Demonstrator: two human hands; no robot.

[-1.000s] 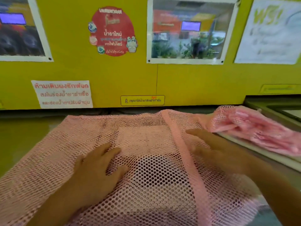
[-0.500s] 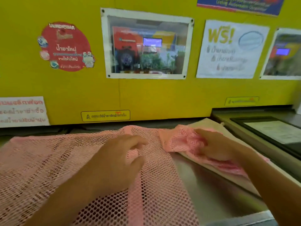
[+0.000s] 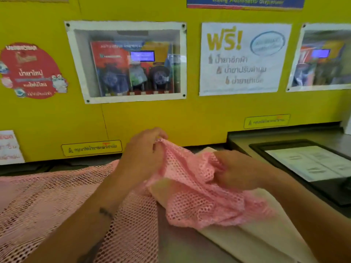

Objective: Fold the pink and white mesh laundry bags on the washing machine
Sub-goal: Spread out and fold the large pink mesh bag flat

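Between both hands' grip (image 3: 190,164), crumpled pink bag (image 3: 199,196)

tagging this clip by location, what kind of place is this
Most likely a self-service laundromat. A yellow panel has a windowed detergent dispenser, a printed Thai notice lists free laundry liquids, and both hands hold a pink mesh laundry bag on a machine top.

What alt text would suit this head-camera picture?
Two bare hands, left hand and right hand, lift a crumpled pink mesh bag above a white bag; a paler mesh bag lies spread at left before a yellow wall.
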